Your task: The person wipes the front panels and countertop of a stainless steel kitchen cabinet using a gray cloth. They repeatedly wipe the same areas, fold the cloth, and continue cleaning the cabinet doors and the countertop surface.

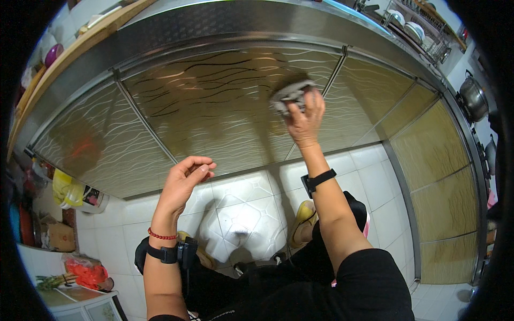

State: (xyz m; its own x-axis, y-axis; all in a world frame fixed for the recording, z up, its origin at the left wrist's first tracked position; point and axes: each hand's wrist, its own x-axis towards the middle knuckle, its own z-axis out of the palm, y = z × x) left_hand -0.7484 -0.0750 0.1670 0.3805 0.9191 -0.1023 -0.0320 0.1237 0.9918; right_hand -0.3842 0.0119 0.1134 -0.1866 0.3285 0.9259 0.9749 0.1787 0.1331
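My right hand (307, 118) grips a crumpled grey-and-white cloth (290, 96). The cloth is against the upper right part of the middle cabinet door (217, 104), a glossy golden-brown panel with wavy lines, near its metal frame strip (336, 74). Loosely curled and holding nothing, my left hand (186, 180) hovers in front of the door's lower left corner.
A steel counter edge (200, 34) runs above the doors. On the left a white bucket (94, 199) with yellow cloth stands on the tiled floor (249, 200). A wooden board (76, 48) overhangs at upper left. A dish rack (429, 42) and steel pot (474, 98) are at right.
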